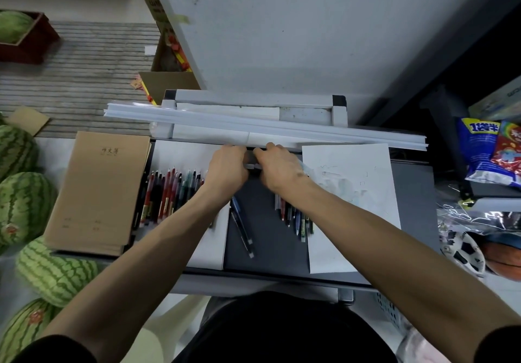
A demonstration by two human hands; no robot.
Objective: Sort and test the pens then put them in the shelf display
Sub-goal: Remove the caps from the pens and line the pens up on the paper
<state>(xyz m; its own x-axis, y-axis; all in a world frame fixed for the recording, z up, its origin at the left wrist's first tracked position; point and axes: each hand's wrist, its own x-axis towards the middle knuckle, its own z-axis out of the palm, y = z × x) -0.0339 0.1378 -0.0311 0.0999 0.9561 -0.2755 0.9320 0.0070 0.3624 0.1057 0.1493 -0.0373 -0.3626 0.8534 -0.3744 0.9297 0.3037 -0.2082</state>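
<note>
A: What are the hands doing?

B: The left hand (227, 169) and the right hand (277, 169) meet knuckle to knuckle. Both have their fingers curled in, gripping a short pale grey pen (253, 166) that spans the gap between them. Each hand covers one end, and the picture is blurred there, so I cannot tell whether a cap is on or off.

A: Where are the other pens?

B: There is a tight row of red, black and teal plastic pens (169, 193) to the left of the left hand, partly under its wrist, lying on a white sheet of paper (180, 154). Two dark blue pens (242, 227) lie nearer the body than the hands, between the forearms, on the dark grey desk top (267, 238). A smaller bunch of mixed pens (296, 217) shows just beside the right forearm, at the edge of a white paper sheet with faint scribbles (352, 193) that spreads out to the right of the right hand.

A: And the display?

B: A long white plastic shelf display strip (253, 125) runs crosswise just beyond the fingertips, touching or nearly touching them.

A: Anything else around?

B: A stack of brown kraft-paper notebooks (98, 190) lies well to the left of the left hand, with striped green watermelons (25, 202) further left on the floor. Far right of the right hand are blue and red snack bags (485, 151) and a black-and-white football (465, 252).
</note>
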